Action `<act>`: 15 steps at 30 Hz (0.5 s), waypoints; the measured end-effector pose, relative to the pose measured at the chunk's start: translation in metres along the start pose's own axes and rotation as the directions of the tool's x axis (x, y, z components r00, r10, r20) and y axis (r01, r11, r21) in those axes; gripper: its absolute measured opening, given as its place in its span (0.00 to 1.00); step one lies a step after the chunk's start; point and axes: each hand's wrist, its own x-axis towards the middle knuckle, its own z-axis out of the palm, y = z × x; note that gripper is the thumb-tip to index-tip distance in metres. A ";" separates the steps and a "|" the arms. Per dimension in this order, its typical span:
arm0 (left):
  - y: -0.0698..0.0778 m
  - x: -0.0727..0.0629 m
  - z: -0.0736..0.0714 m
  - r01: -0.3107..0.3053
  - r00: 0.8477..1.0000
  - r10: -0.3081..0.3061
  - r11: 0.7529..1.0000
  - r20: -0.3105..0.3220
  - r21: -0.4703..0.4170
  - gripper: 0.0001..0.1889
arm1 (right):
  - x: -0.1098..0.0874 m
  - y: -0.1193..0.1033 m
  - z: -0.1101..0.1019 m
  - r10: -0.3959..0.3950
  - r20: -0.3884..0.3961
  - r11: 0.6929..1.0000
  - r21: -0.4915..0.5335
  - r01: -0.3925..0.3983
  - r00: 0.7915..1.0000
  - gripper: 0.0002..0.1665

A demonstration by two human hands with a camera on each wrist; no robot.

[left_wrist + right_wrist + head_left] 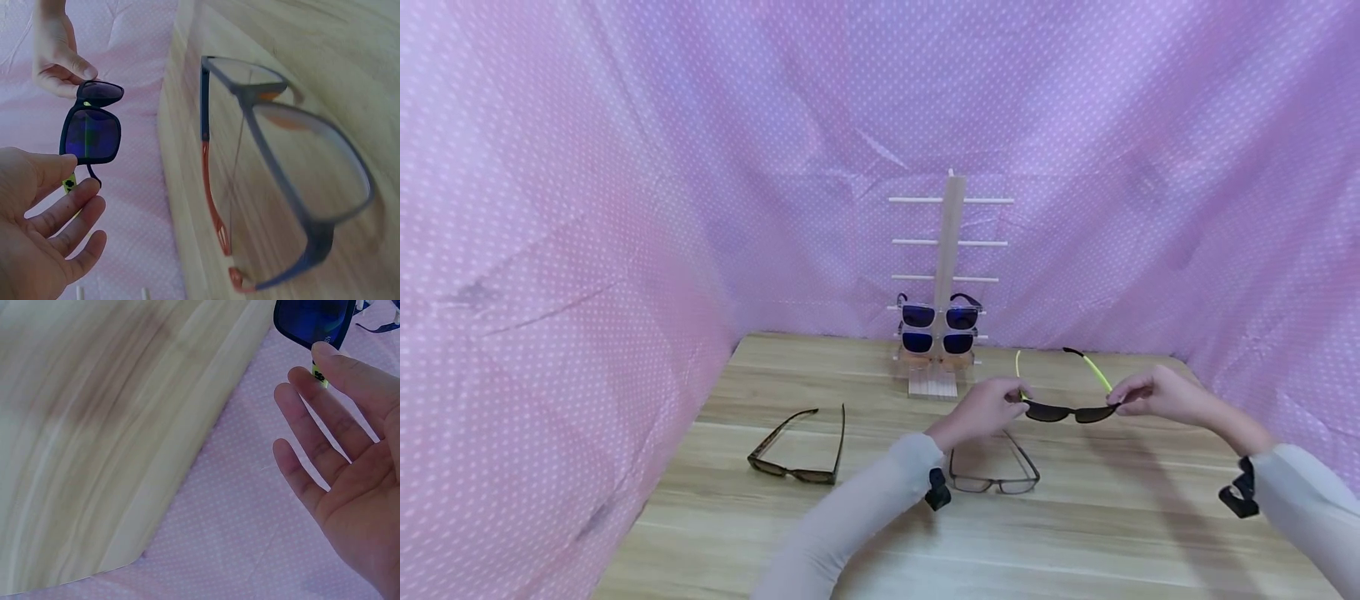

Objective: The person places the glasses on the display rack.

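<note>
Dark sunglasses (1051,412) with yellow-green temples are held up over the right part of the table, temples spread and pointing away. My left hand (988,408) pinches their left hinge corner between thumb and index finger. At the opposite corner, my right hand (1161,395) pinches the frame the same way, its other fingers spread in the right wrist view. Eyeglasses (994,485) with clear lenses lie on the table below my left wrist; the left wrist view shows their grey-blue front and orange temple tips.
A wooden display rack (950,250) with white pegs stands at the back, bearing blue-lensed sunglasses (917,317) and other pairs on its lower pegs. Tortoiseshell sunglasses (790,473) lie unfolded on the left of the wooden table (715,517). Pink dotted cloth (805,108) encloses the back and sides.
</note>
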 end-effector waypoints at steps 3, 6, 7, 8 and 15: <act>-0.002 -0.002 -0.005 0.003 1.000 -0.003 1.000 -0.006 -0.007 0.09 | 0.004 -0.003 0.000 0.027 0.013 0.999 0.029 -0.028 1.000 0.07; -0.001 -0.005 -0.011 0.006 1.000 -0.006 1.000 -0.010 -0.012 0.10 | 0.009 -0.006 -0.001 0.036 0.022 0.996 0.075 -0.037 0.999 0.07; -0.001 -0.006 -0.014 0.004 1.000 -0.004 1.000 -0.012 -0.010 0.10 | 0.010 -0.007 -0.001 0.044 0.023 0.995 0.091 -0.045 0.999 0.07; -0.001 -0.007 -0.016 0.002 1.000 -0.002 1.000 -0.015 -0.007 0.10 | 0.011 -0.009 -0.001 0.049 0.023 0.994 0.097 -0.051 0.999 0.07; -0.001 -0.010 -0.031 -0.041 0.997 0.042 0.999 -0.058 0.018 0.11 | 0.017 -0.026 -0.004 0.147 0.027 0.988 0.040 -0.148 0.989 0.07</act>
